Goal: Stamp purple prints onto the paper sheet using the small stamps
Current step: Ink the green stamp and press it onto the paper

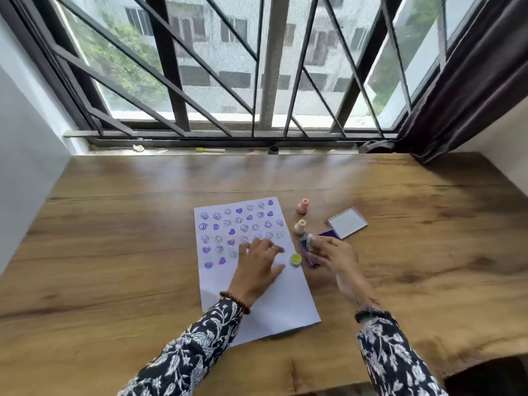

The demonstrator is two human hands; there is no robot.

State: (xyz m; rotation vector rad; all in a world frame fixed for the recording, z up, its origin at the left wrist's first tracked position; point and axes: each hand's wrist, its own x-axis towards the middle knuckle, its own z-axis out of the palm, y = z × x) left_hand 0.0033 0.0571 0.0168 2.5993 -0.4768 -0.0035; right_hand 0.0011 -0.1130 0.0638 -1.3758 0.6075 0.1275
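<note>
Paper sheet (pixel 257 281) is laid flat on the wooden table (pixel 114 252), its upper part covered with rows of purple smiley and heart prints; no writing or brand can be read anywhere. The left hand (pixel 258 267) is pressed on the sheet with fingers spread flat, nothing held. A yellow-green stamp (pixel 295 259) is stood at the sheet's right edge, just beside that hand. The right hand (pixel 331 255) is seen at the purple ink pad (pixel 320 244), fingers curled about a small stamp (pixel 308 241), though blur obscures the grip. Two pink stamps (pixel 300 226) are stood near the pad's open lid (pixel 347 222).
</note>
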